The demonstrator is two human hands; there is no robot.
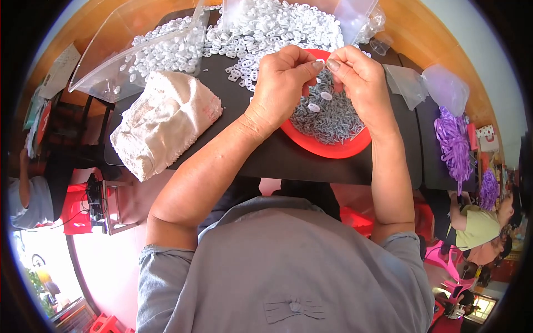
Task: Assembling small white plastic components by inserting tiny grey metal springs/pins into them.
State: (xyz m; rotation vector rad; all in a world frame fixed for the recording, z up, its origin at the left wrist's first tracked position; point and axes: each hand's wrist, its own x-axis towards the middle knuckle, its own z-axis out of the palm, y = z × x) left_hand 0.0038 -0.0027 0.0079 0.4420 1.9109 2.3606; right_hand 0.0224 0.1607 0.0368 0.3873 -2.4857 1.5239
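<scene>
Both hands meet over the far part of a red bowl (327, 151) filled with small grey screws (327, 126). My left hand (279, 83) is closed in a pinch, a small white plastic piece (320, 62) at its fingertips. Close beside it, my right hand (361, 77) pinches thumb against finger; what it grips is too small to make out. A few white oval pieces (314, 107) with holes lie on the screws. Beyond the bowl spreads a large heap of similar white pieces (272, 25) on the dark table (255, 158).
A rumpled cream cloth (166, 122) lies left of my left forearm. Behind it a clear plastic bin (105, 72) holds more white pieces. Clear plastic bags (444, 89) and purple ribbon bundles (454, 141) are at the right. Other people (480, 225) sit farther off on both sides.
</scene>
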